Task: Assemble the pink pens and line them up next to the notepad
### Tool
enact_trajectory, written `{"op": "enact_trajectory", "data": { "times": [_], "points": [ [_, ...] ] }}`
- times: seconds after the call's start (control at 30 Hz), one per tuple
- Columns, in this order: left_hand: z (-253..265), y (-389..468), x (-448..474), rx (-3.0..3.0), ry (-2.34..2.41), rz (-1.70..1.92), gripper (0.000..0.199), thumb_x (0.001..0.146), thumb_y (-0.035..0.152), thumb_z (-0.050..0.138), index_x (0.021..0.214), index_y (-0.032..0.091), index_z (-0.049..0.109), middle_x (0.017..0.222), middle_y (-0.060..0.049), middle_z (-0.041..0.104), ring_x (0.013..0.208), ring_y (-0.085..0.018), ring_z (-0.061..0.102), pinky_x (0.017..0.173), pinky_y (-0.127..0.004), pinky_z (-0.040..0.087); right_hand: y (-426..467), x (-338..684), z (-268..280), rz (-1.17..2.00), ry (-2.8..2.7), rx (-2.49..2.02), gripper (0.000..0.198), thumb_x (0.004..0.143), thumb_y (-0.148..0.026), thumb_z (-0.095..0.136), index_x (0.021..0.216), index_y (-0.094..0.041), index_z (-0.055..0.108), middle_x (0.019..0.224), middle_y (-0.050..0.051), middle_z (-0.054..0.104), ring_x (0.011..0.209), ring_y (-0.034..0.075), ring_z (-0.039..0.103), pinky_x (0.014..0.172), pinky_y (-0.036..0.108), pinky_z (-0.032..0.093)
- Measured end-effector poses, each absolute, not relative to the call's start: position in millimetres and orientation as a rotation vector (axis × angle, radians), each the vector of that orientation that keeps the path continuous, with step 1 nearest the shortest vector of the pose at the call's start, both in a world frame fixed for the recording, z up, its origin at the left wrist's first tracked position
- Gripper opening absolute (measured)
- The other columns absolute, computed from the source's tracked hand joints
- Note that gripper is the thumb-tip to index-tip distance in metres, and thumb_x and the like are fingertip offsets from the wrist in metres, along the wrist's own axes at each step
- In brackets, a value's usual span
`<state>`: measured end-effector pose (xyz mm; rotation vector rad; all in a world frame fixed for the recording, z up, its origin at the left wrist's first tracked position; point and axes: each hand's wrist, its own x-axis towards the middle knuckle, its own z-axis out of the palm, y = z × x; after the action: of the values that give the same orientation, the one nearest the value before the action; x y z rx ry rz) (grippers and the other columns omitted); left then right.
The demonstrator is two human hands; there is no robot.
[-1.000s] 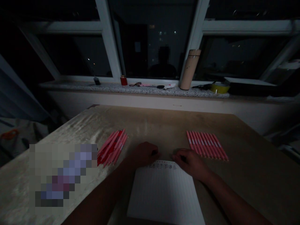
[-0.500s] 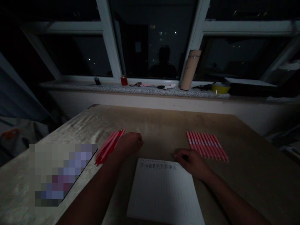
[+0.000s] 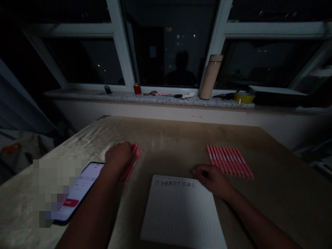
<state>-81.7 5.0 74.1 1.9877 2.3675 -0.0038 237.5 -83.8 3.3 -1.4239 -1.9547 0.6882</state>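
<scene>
My left hand is curled, with its back to me, over the left side of a loose pile of pink pencil-like sticks. Its fingertips are hidden, so whether it grips any of them does not show. My right hand rests half curled at the top right corner of a spiral notepad, thumb and forefinger together, with nothing visible in them. Handwritten marks run along the top of the lined page. Beyond that hand lies a neat row of several pink sticks with pale bands.
Left of my left forearm lies a phone with a timer on its lit screen, partly blurred out. Along the windowsill stand a red jar, scissors, a tall tan cylinder and a yellow tape roll.
My left hand has moved left, from the right side of the loose pile onto its left side. The visible sticks have shifted right. My right hand has stayed still.
</scene>
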Motion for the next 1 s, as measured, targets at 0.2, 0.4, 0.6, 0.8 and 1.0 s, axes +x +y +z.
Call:
{"op": "enact_trajectory", "data": {
  "times": [0.2,0.4,0.6,0.8,1.0],
  "points": [
    [75.4,2.8,-78.1,1.969,2.393,0.039,0.029,0.073,0.028,0.048,0.088,0.013,0.067,0.088,-0.021,0.066,0.079,-0.034,0.062,0.063,-0.038,0.045,-83.9,237.2,4.2,0.698,-1.947,-1.439,0.034,0.085,-0.038,0.044,0.058,-0.018,0.049,0.052,-0.005,0.044,0.049,0.010,0.043,0.047,0.022,0.031],
    [71.8,5.9,-80.5,1.956,2.417,0.062,0.031,0.074,0.035,0.049,0.087,0.013,0.067,0.086,-0.022,0.066,0.078,-0.034,0.062,0.062,-0.037,0.045,-83.9,237.2,4.8,0.701,-1.943,-1.438,0.034,0.085,-0.039,0.044,0.059,-0.018,0.050,0.052,-0.004,0.045,0.049,0.010,0.043,0.047,0.022,0.031],
    [76.8,3.9,-78.9,1.978,2.374,0.105,0.032,0.073,0.039,0.052,0.079,0.012,0.068,0.081,-0.019,0.066,0.074,-0.030,0.062,0.061,-0.032,0.043,-85.0,236.8,6.5,0.685,-1.948,-1.432,0.034,0.085,-0.038,0.045,0.057,-0.018,0.050,0.051,-0.004,0.045,0.049,0.010,0.043,0.046,0.022,0.030],
    [80.7,-6.2,-50.5,2.116,2.059,0.652,0.021,0.069,0.025,0.056,0.083,0.014,0.068,0.075,-0.007,0.066,0.072,-0.020,0.060,0.065,-0.028,0.041,-82.7,237.3,2.0,0.683,-1.926,-1.456,0.034,0.085,-0.039,0.045,0.058,-0.018,0.050,0.052,-0.004,0.046,0.050,0.010,0.044,0.046,0.022,0.031],
    [39.4,-6.8,-0.3,1.582,1.340,0.965,0.029,0.067,0.026,0.057,0.090,0.011,0.064,0.059,-0.002,0.062,0.046,-0.011,0.053,0.047,-0.021,0.041,-83.5,233.7,5.8,0.635,-1.921,-1.422,0.034,0.085,-0.039,0.045,0.058,-0.018,0.050,0.051,-0.004,0.044,0.049,0.010,0.043,0.046,0.022,0.032]
  ]
}}
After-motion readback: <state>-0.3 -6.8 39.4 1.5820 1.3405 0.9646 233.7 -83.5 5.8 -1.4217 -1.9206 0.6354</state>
